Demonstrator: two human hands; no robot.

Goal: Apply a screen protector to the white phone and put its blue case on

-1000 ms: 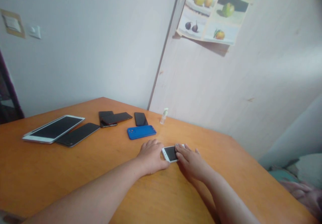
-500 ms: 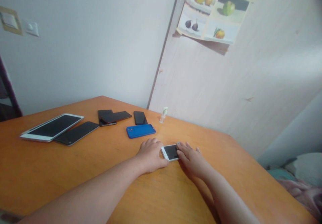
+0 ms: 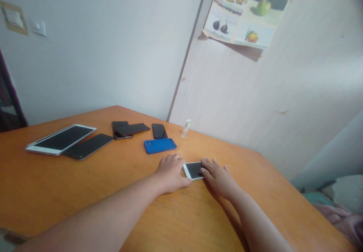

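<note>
A white smartphone (image 3: 193,170) with a dark screen lies face up on the wooden table. My left hand (image 3: 171,172) is closed around its left end, the thumb at the near corner and the fingers at the far side. Across the phone's right part lies my right hand (image 3: 217,174), fingers stretched and a little apart, with index finger and thumb touching the screen. The phone's right end is hidden beneath it. Just beyond my left hand is a blue smartphone (image 3: 160,145), back side up.
A small clear bottle (image 3: 185,128) stands near the wall. Behind the blue phone lies a black phone (image 3: 159,131); further left, a dark phone (image 3: 133,129) rests across another. A white tablet (image 3: 61,139) and a large dark phone (image 3: 89,146) overlap at far left.
The view has shifted slightly. Both hands and the white smartphone keep the same position relative to each other.
</note>
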